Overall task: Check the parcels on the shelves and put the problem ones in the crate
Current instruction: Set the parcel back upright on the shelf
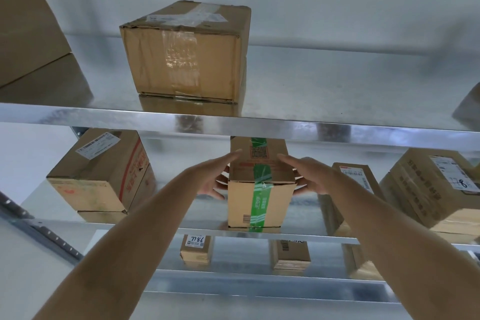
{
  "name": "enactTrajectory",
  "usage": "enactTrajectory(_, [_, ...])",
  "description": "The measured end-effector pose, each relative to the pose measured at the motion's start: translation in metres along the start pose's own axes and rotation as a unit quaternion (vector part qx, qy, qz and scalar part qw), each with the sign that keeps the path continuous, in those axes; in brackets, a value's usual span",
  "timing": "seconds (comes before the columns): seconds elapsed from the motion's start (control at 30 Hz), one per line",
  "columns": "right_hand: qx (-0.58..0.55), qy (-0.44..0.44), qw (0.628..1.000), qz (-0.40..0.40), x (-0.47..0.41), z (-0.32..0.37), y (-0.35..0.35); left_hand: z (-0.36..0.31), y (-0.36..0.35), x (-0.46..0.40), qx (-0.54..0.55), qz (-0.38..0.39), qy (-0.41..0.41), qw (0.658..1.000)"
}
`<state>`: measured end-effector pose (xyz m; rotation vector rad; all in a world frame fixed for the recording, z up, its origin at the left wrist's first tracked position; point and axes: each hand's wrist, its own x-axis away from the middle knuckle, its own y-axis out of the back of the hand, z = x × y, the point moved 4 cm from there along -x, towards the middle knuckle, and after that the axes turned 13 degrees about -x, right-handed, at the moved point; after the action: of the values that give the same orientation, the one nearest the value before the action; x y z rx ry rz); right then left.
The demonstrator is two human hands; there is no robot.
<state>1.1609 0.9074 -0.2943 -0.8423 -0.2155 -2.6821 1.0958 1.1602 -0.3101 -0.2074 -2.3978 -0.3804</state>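
Observation:
A tall cardboard parcel with green tape (261, 189) stands at the front of the middle shelf (202, 231). My left hand (217, 175) lies against its left side with straight fingers. My right hand (306, 176) lies against its right side, fingers also straight, reaching along the top edge. The parcel stands upright between both palms. No crate is in view.
A worn taped box (185, 52) sits on the upper shelf (104, 113), another box (28, 31) at far left. On the middle shelf are a red-printed box (104, 174), a slim parcel (355, 189) and a larger box (436, 189). Small parcels (196, 249) sit below.

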Motion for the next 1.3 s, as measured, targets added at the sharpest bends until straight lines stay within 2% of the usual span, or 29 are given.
enactTrajectory(0.27, [0.075, -0.029, 0.997, -0.012, -0.005, 0.029, -0.008, -0.039, 0.005, 0.0, -0.09, -0.054, 0.024, 0.994])
enactTrajectory(0.57, [0.095, -0.078, 0.992, 0.041, -0.002, 0.036, -0.011, -0.042, 0.012, -0.004, -0.098, -0.008, 0.069, 0.993])
enactTrajectory(1.3, [0.101, -0.098, 0.988, 0.064, 0.013, 0.027, -0.012, -0.032, 0.007, 0.01, -0.095, 0.016, 0.071, 0.993])
